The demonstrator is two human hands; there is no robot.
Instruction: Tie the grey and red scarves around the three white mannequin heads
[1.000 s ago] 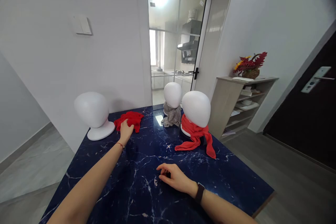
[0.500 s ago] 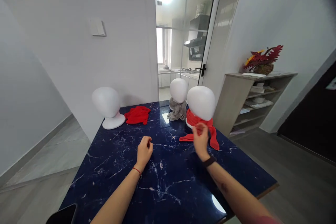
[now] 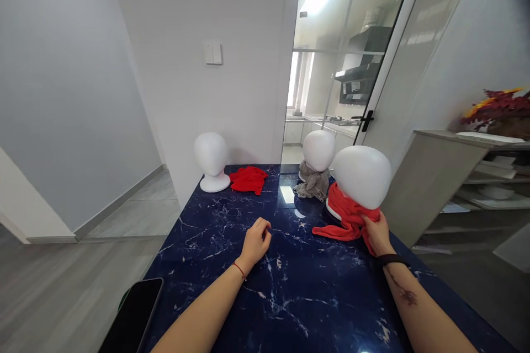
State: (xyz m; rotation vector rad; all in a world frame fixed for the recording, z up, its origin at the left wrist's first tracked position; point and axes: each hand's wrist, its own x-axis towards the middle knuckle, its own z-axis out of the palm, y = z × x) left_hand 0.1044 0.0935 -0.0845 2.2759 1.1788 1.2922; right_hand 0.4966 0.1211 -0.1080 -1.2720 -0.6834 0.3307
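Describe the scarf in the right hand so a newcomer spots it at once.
On the dark blue marble table, find the nearest white mannequin head, at the right edge. The red scarf is wrapped around its neck, its hanging end in the right hand. The other red cloth lies loose on the table, on no head.

Bare white head form (image 3: 211,157), folded red cloth (image 3: 248,179) beside it, grey-scarfed head (image 3: 318,150), dark phone (image 3: 134,317)
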